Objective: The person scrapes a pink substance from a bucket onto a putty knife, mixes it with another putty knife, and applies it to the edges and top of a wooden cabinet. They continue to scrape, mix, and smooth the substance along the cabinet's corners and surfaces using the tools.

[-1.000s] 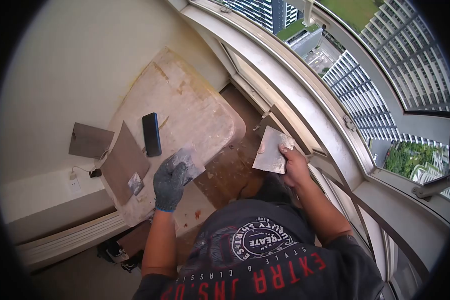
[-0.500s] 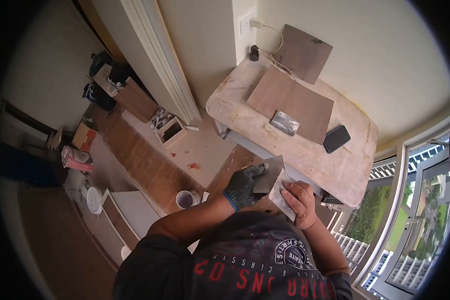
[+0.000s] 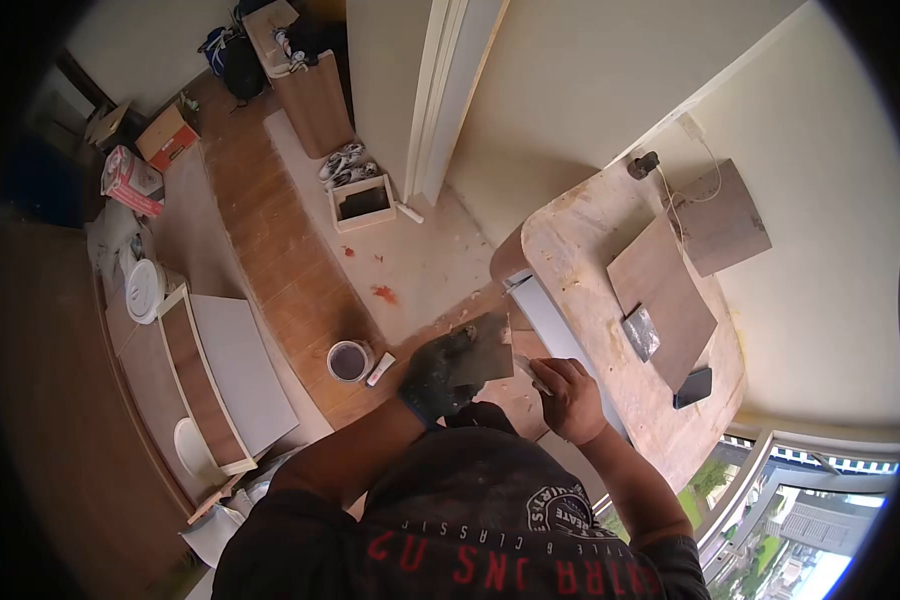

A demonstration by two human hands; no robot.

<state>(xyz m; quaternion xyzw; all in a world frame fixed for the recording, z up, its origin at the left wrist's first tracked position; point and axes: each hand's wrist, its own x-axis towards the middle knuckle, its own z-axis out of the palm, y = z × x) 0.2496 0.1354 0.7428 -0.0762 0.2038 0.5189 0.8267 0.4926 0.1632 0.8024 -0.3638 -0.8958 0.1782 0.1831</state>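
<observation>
My left hand (image 3: 435, 375), in a dark glove with a blue cuff, is closed round a flat grey-brown plate (image 3: 485, 352). The plate lies roughly level in front of my chest. My bare right hand (image 3: 572, 398) grips a thin pale plate (image 3: 533, 374), seen nearly edge-on just right of the grey-brown one. Whether the two plates touch I cannot make out. To the right stands a worn pale tabletop (image 3: 570, 260) carrying a brown board (image 3: 665, 290), a small silvery plate (image 3: 641, 333) and a phone (image 3: 693, 388).
A bucket of dark grey material (image 3: 350, 361) is on the floor beside a small white-labelled item (image 3: 380, 369). Farther off are a wooden box (image 3: 363, 204), a white tub lid (image 3: 144, 291) and a panelled drawer front (image 3: 205, 380). A window (image 3: 810, 510) is at lower right.
My view has turned, shifting the table rightward. Both hands have moved left in view. The pale plate in my right hand has gone from broadside to nearly edge-on, away from the other plate.
</observation>
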